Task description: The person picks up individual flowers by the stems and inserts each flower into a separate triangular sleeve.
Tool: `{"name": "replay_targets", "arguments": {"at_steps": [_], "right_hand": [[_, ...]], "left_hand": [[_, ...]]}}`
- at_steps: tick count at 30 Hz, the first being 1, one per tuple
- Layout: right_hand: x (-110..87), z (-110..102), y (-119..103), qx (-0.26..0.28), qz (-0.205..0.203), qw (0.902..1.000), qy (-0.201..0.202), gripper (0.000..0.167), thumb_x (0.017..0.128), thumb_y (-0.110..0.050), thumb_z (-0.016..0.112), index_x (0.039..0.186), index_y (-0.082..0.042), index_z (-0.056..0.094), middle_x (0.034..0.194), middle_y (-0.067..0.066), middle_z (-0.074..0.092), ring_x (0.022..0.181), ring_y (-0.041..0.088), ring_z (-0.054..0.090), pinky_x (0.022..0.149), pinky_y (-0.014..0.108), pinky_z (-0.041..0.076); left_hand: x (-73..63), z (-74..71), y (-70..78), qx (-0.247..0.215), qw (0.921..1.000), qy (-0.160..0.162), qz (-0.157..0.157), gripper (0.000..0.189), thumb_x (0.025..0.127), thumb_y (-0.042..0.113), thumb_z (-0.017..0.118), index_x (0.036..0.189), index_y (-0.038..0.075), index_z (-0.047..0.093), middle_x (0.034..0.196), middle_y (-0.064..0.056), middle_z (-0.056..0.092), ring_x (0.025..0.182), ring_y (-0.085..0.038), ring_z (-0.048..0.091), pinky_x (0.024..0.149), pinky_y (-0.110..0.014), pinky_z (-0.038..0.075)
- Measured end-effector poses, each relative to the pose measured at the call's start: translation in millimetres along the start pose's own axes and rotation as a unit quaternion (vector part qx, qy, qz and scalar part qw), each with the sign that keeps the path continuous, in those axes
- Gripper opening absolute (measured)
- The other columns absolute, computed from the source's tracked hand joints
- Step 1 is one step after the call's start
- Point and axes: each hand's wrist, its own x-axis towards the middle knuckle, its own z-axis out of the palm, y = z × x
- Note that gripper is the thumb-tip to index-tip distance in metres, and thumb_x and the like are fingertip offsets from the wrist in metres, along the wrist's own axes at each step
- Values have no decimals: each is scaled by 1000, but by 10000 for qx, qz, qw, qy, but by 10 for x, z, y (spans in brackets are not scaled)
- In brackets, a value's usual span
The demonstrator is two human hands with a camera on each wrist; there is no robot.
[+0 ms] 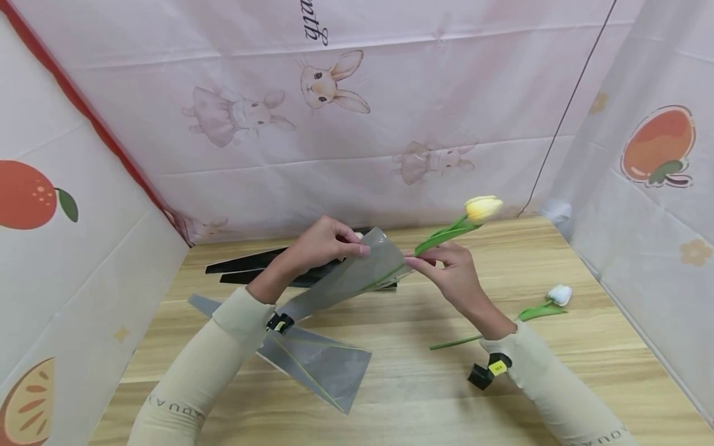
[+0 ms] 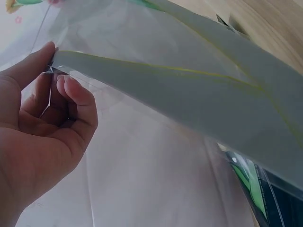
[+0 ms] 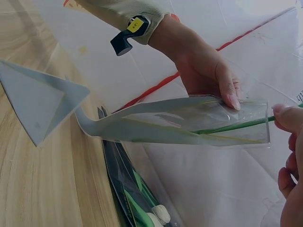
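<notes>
Between thumb and fingers, my left hand pinches the upper edge of a grey, partly clear flower sleeve, which is lifted above the table. My right hand pinches the green stem of a yellow artificial tulip just below its leaves. The flower head points up and right, outside the sleeve. In the right wrist view the green stem runs through the sleeve's open end and lies inside its clear side. The left wrist view shows the sleeve's yellow border line stretching away from the pinching fingers.
A second grey sleeve lies on the wooden table under the left forearm. One white tulip lies to the right, partly behind the right wrist. At the back left are black sleeves; white tulips show in one. Printed cloth walls surround the table.
</notes>
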Motion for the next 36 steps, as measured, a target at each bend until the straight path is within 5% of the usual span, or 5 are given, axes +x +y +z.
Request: {"name": "replay_targets", "arguments": {"at_steps": [12,16,20,30,36], "right_hand": [[56,-45,26,-45,702,9948,-742,5,92,-15,80,89,-15,85,80,-2,70,73,7,53,64,22,44],[92,-97,62,459,1302,9840,-1126,10,94,-19,79,94,-10,84,95,-3,77,85,8,65,73,24,54],[123,-132,107,837,1731,9728,-1291,16,95,-20,78,98,-5,83,89,-8,75,82,9,62,72,25,53],[171,-159,125,1108,2173,9602,-1360,20,96,-18,76,94,2,80,72,-8,57,74,10,50,67,26,44],[239,-164,72,704,2286,9618,-1331,21,95,-24,77,93,-4,81,77,-9,62,75,11,50,69,26,45]], "left_hand": [[14,-2,-10,-45,9979,-417,487,13,90,25,84,80,17,80,71,7,57,66,-12,43,61,-25,37],[12,-13,-8,-125,9963,-573,627,11,90,24,83,82,17,81,75,6,63,68,-13,46,63,-25,40],[12,-18,2,-164,9947,-668,768,9,90,23,83,82,18,81,79,5,68,71,-13,51,65,-25,43],[25,-34,5,-58,9951,-594,784,13,89,22,84,79,15,78,76,6,64,72,-12,52,64,-24,42],[44,-54,46,33,9972,-343,659,16,89,25,84,79,14,79,71,8,64,68,-10,52,61,-23,42]]}}
